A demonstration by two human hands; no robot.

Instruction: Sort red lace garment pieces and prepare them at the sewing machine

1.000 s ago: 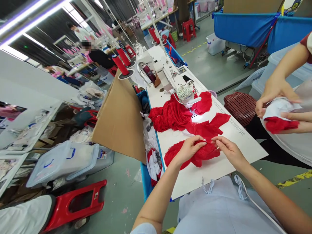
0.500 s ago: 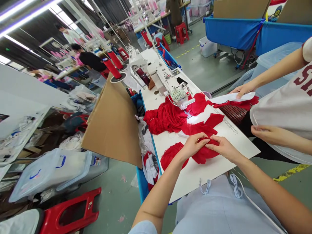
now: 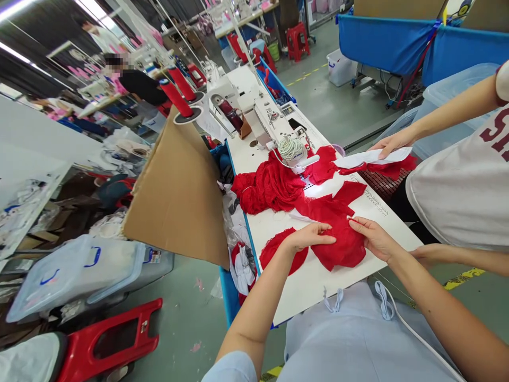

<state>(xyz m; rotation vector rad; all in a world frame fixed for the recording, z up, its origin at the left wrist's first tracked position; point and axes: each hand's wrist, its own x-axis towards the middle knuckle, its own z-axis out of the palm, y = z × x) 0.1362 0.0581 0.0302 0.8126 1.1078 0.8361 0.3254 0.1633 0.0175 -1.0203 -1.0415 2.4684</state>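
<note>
A piece of red lace fabric (image 3: 340, 246) spreads over the near part of the white sewing table (image 3: 294, 300), between my two hands. My left hand (image 3: 312, 237) holds its left side, fingers and thumb closed on the cloth. Its upper right edge is pinched between the thumb and fingers of my right hand (image 3: 371, 237). Left of my left wrist lies another red lace piece (image 3: 278, 249), partly covered by my forearm. Beyond my hands, a bunched red lace heap (image 3: 274, 185) sits beside the sewing machine (image 3: 274, 124).
At the right, a co-worker's hand (image 3: 393, 144) holds a white strip (image 3: 374, 157) over red cloth. A cardboard sheet (image 3: 178, 196) stands along the table's left side. Red thread cones (image 3: 177, 98) rise behind it. A red stool (image 3: 115, 339) and lidded plastic bins (image 3: 75, 270) are lower left.
My hands have moved apart, and the red fabric between them is opened out flatter. The co-worker's lower hand has shifted down behind my right forearm.
</note>
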